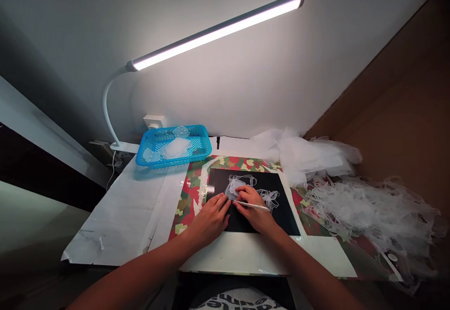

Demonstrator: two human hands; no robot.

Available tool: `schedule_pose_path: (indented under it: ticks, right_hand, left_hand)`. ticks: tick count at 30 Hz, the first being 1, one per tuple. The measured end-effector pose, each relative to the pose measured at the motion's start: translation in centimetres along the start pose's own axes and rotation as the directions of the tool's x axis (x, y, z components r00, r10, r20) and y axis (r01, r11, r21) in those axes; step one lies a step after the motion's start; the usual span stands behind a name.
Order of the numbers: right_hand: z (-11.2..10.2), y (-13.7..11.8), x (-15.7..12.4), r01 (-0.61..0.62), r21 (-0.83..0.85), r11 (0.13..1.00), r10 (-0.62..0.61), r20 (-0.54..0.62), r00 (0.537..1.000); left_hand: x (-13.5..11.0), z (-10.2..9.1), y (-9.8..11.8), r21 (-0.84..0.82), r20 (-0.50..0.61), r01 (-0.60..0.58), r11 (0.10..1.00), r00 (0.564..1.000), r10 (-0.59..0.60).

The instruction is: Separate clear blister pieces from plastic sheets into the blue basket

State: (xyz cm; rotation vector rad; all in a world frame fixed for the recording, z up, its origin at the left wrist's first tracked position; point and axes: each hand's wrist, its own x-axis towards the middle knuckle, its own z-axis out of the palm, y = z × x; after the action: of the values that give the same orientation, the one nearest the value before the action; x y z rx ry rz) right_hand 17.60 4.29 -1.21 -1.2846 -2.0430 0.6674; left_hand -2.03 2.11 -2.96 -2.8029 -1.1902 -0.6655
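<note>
A black mat (242, 183) lies on the table with a translucent plastic piece (235, 186) and thin clear trimmings on it. My left hand (211, 216) rests flat on the mat, its fingers stretched toward the piece's left edge. My right hand (255, 207) is closed round a thin white stick-like tool (253, 205), which lies across its fingers and points right. That hand's fingertips press on the plastic piece.
A blue basket (175, 151) with clear plastic pieces stands at the back left, beside a gooseneck lamp (218, 31). A heap of clear plastic offcuts (365, 207) and white bags (302, 155) fills the right. A brown cardboard wall (404, 113) stands at the right edge.
</note>
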Motion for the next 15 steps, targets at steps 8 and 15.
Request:
schedule_pose_path:
  ticks: [8,15]
  right_hand:
    - [0.8,0.0,-0.2,0.035,-0.116,0.993,-0.04,-0.044,0.998]
    - [2.2,-0.3,-0.4,0.098,-0.138,0.986,-0.111,-0.087,0.99]
  left_hand:
    - [0.2,0.0,0.1,0.048,0.012,0.016,0.999,1.0,-0.016]
    - [0.2,0.2,0.0,0.048,0.036,-0.019,0.999,0.999,0.018]
